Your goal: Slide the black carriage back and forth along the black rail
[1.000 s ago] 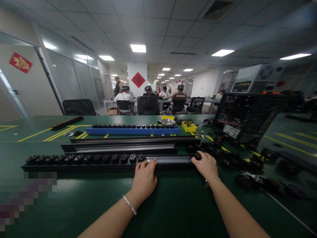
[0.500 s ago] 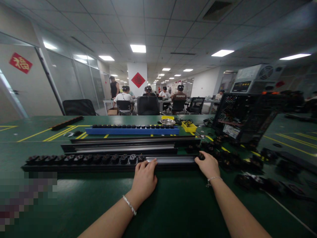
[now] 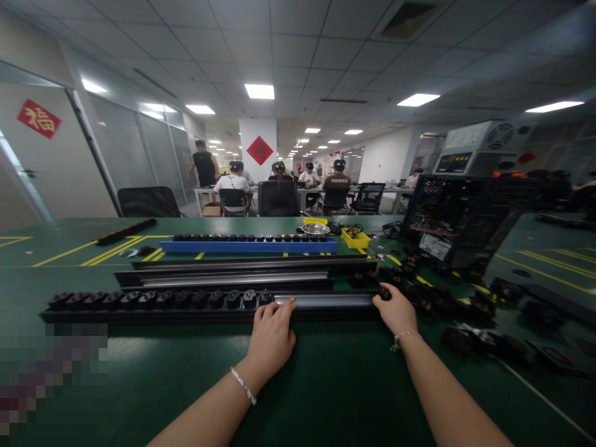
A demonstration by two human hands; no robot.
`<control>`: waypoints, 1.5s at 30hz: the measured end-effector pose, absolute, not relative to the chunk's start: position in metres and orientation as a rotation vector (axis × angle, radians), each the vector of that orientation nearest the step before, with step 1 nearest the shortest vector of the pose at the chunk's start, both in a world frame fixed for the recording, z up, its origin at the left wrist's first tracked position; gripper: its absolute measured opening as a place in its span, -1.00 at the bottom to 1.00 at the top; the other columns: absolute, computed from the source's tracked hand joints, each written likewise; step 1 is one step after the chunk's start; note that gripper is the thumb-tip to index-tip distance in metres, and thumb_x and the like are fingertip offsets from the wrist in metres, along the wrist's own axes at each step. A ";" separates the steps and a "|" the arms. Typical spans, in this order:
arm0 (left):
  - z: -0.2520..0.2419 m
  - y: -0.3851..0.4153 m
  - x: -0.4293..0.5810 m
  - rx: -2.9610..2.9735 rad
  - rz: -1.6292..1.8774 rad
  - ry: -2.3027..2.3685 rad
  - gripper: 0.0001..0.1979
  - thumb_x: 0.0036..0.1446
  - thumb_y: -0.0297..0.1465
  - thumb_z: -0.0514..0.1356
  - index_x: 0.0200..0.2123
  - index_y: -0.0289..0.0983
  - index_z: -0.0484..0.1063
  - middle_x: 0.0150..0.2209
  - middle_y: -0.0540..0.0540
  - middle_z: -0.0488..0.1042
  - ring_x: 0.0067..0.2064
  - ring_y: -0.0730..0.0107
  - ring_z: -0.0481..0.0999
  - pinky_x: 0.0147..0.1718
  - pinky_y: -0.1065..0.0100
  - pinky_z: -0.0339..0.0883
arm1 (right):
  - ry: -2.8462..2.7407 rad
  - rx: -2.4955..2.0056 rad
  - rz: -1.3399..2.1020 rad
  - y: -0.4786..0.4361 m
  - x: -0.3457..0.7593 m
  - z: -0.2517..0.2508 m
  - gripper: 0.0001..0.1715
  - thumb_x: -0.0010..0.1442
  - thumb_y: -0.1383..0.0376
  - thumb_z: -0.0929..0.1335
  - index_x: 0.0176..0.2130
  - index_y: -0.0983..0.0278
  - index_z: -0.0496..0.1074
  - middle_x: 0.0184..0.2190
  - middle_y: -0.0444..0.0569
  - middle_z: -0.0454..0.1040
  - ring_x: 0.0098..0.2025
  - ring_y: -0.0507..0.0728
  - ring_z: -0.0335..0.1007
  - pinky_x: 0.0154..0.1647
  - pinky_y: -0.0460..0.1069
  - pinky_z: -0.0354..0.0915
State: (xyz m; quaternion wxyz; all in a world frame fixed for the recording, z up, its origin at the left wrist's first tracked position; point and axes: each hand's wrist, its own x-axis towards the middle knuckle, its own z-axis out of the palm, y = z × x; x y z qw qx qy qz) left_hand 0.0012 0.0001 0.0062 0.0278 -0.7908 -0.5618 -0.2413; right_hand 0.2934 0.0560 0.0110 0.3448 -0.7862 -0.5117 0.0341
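In front of me a long black rail (image 3: 326, 315) lies across the table. A row of small black notched parts (image 3: 149, 299) fills its left portion, while the right portion shows a bare, shiny channel. My left hand (image 3: 274, 329) grips the rail beside the last part in the row, its fingers bent over the front edge. At the rail's right end my right hand (image 3: 398, 310) pinches a small black part (image 3: 385, 293), mostly covered by the fingers. Whether that part touches the channel, I cannot tell.
Behind lie more black rails (image 3: 233, 277) and a blue rail (image 3: 246, 247) with parts. A metal bowl (image 3: 315, 230) and yellow bin (image 3: 355, 238) stand farther back. Loose black parts (image 3: 433, 301) and an open computer case (image 3: 451, 217) are right. People (image 3: 233, 179) sit beyond.
My right hand has shifted slightly right with the small black part. My left hand has stayed put. In the background, a standing person has moved left.
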 end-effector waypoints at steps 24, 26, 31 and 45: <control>0.005 0.000 0.000 -2.445 -0.753 -1.717 -0.47 -0.02 -0.53 0.06 0.08 -0.18 0.24 0.12 -0.02 0.33 0.08 0.20 0.23 0.06 0.13 0.01 | -1.155 -2.066 0.152 0.056 0.300 0.012 -0.42 -0.02 0.16 0.24 0.00 0.26 0.38 -0.16 0.05 0.47 -0.15 0.21 0.38 -0.10 0.03 0.24; 0.005 0.000 0.000 -2.448 -0.770 -1.705 -0.47 -0.02 -0.53 0.06 0.08 -0.18 0.24 0.11 -0.02 0.33 0.07 0.20 0.24 0.06 0.13 0.01 | -1.148 -2.071 0.139 0.056 0.302 0.011 -0.42 -0.02 0.15 0.24 -0.01 0.25 0.39 -0.19 0.05 0.48 -0.18 0.21 0.38 -0.14 0.03 0.25; 0.004 0.000 0.000 -2.448 -0.791 -1.689 -0.46 -0.02 -0.54 0.06 0.08 -0.18 0.23 0.11 -0.01 0.34 0.07 0.19 0.24 0.06 0.13 0.01 | -1.140 -2.086 0.114 0.056 0.306 0.011 -0.42 -0.02 0.15 0.24 -0.01 0.25 0.39 -0.19 0.05 0.48 -0.19 0.21 0.38 -0.14 0.04 0.25; 0.005 0.000 -0.001 -2.452 -0.795 -1.681 -0.48 -0.02 -0.52 0.08 0.06 -0.17 0.24 0.09 0.00 0.36 0.06 0.21 0.25 0.07 0.12 0.02 | -0.919 -2.103 0.120 0.060 0.342 0.003 -0.46 -0.11 0.17 0.29 -0.10 0.27 0.45 -0.23 0.09 0.48 -0.26 0.22 0.37 -0.19 0.07 0.26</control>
